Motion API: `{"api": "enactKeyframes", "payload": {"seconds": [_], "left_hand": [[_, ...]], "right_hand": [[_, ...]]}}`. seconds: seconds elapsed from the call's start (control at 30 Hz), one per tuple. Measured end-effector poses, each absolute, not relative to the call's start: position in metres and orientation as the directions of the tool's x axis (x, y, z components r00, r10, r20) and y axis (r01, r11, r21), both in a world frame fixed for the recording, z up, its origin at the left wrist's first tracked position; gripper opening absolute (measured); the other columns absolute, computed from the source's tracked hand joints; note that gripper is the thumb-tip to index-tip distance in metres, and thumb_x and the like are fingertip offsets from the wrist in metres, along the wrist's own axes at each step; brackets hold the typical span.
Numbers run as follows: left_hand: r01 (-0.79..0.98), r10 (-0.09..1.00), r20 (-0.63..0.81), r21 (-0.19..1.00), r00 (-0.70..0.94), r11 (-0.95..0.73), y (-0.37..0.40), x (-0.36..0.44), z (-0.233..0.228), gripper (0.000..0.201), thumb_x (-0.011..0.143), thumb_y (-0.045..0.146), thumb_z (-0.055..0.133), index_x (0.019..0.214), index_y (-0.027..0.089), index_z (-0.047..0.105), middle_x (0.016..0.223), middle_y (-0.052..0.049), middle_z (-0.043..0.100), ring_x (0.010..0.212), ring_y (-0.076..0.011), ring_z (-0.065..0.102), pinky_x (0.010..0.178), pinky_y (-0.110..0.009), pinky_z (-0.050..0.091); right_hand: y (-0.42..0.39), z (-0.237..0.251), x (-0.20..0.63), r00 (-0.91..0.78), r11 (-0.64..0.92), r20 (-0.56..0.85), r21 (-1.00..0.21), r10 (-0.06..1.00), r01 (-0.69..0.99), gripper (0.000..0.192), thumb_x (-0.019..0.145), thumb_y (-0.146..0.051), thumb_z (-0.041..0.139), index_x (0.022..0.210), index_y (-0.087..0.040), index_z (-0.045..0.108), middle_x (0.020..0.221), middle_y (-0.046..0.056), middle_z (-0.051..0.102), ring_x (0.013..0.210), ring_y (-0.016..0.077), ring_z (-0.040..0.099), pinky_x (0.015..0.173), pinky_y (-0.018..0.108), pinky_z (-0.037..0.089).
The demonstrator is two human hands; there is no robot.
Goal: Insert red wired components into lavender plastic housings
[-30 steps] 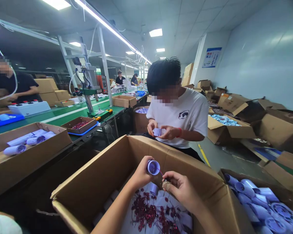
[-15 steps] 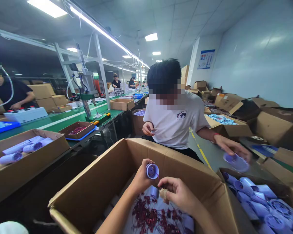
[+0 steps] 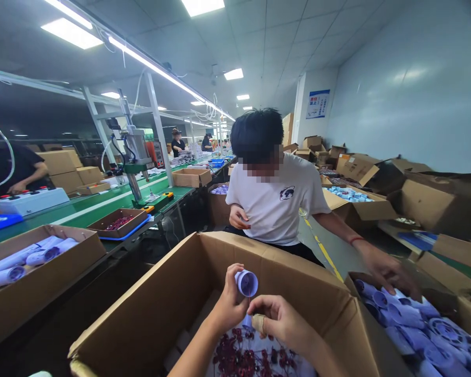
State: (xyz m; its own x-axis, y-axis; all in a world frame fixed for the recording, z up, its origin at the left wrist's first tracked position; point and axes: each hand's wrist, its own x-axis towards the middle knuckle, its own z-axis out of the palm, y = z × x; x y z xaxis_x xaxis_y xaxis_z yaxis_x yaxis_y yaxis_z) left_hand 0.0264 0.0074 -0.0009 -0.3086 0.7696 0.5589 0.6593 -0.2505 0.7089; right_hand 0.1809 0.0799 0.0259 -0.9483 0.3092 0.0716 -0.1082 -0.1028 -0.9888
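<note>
My left hand (image 3: pixel 228 306) is closed around a light-purple plastic tube (image 3: pixel 243 276), its open end facing me. A thin reddish wire (image 3: pixel 249 300) hangs from that opening toward my right hand (image 3: pixel 284 319). Thumb and index finger of the right hand are pinched together at the wire, just below the tube; what sits at the fingertips is mostly hidden. A beige wrap (image 3: pixel 258 323) covers one of its fingers. Below both hands, many small dark-red wired parts (image 3: pixel 235 353) lie in a large cardboard box (image 3: pixel 141 309), with another purple tube partly hidden among them.
Opposite sits a co-worker in a white shirt (image 3: pixel 259 214), one hand over a box of purple tubes (image 3: pixel 412 317) at the right. Left, a carton of purple tubes (image 3: pixel 43 293) and a tray of red parts (image 3: pixel 118 222) stand near a press (image 3: pixel 135 157) on the green line.
My right hand has come closer beneath the tube, still pinched at the wire. The co-worker's hand has lowered to the right-hand box and no longer holds the purple round part. My view has shifted slightly.
</note>
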Motion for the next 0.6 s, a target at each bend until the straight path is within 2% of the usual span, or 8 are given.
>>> {"api": "enactKeyframes", "payload": {"seconds": [0.13, 0.27, 0.33, 0.4, 0.5, 0.6], "left_hand": [[0.696, 0.756, 0.584, 0.674, -0.298, -0.246, 0.009, 0.027, 0.0, 0.057, 0.068, 0.014, 0.06, 0.119, 0.023, 0.036, 0.116, -0.009, 0.038, 0.107, -0.0237, 0.047, 0.094, -0.041, 0.042], [0.71, 0.751, 0.563, 0.68, -0.346, -0.183, 0.01, 0.029, 0.002, 0.048, 0.06, 0.008, 0.06, 0.105, 0.021, 0.046, 0.105, -0.006, 0.041, 0.09, -0.0186, 0.049, 0.079, -0.034, 0.048], [0.736, 0.73, 0.583, 0.657, -0.356, -0.165, 0.011, 0.03, 0.003, 0.047, 0.056, 0.007, 0.06, 0.1, 0.021, 0.048, 0.103, -0.006, 0.044, 0.09, -0.0193, 0.05, 0.08, -0.035, 0.048], [0.773, 0.711, 0.61, 0.617, -0.351, -0.147, 0.011, 0.03, 0.004, 0.043, 0.057, 0.008, 0.061, 0.096, 0.021, 0.049, 0.105, -0.007, 0.049, 0.099, -0.0233, 0.05, 0.086, -0.04, 0.047], [0.832, 0.705, 0.635, 0.542, -0.315, -0.116, 0.012, 0.031, 0.005, 0.041, 0.064, 0.013, 0.062, 0.102, 0.021, 0.05, 0.109, -0.009, 0.055, 0.11, -0.0278, 0.05, 0.097, -0.051, 0.041], [0.883, 0.66, 0.693, 0.459, -0.29, -0.094, 0.012, 0.033, 0.003, 0.041, 0.067, 0.015, 0.06, 0.105, 0.021, 0.048, 0.1, -0.007, 0.06, 0.099, -0.0257, 0.057, 0.097, -0.057, 0.04]], "right_hand": [[0.083, 0.024, 0.178, -0.903, -0.056, 0.1, -0.989, 0.418, -0.135, 0.033, 0.069, -0.043, 0.07, 0.085, -0.015, 0.061, 0.063, -0.003, 0.053, 0.055, 0.0087, 0.047, 0.056, 0.022, 0.038], [0.087, 0.016, 0.172, -0.864, -0.053, 0.125, -0.984, 0.488, -0.172, 0.036, 0.068, -0.044, 0.071, 0.087, -0.015, 0.061, 0.066, -0.002, 0.053, 0.059, 0.0092, 0.046, 0.057, 0.022, 0.037], [0.088, 0.012, 0.17, -0.854, -0.045, 0.129, -0.983, 0.505, -0.176, 0.038, 0.069, -0.046, 0.071, 0.088, -0.015, 0.061, 0.07, -0.002, 0.055, 0.06, 0.0098, 0.046, 0.057, 0.022, 0.039], [0.087, 0.009, 0.169, -0.832, -0.019, 0.141, -0.984, 0.537, -0.179, 0.04, 0.069, -0.047, 0.07, 0.093, -0.017, 0.06, 0.076, 0.0, 0.058, 0.065, 0.0123, 0.051, 0.059, 0.023, 0.042], [0.085, 0.007, 0.169, -0.765, 0.112, 0.217, -0.976, 0.607, -0.189, 0.038, 0.073, -0.045, 0.067, 0.1, -0.019, 0.057, 0.091, 0.005, 0.064, 0.081, 0.0181, 0.06, 0.07, 0.027, 0.049], [0.082, 0.006, 0.169, -0.68, 0.386, 0.375, -0.911, 0.63, -0.145, 0.025, 0.08, -0.041, 0.061, 0.093, -0.02, 0.062, 0.089, 0.007, 0.067, 0.08, 0.0198, 0.063, 0.075, 0.03, 0.051]]}}
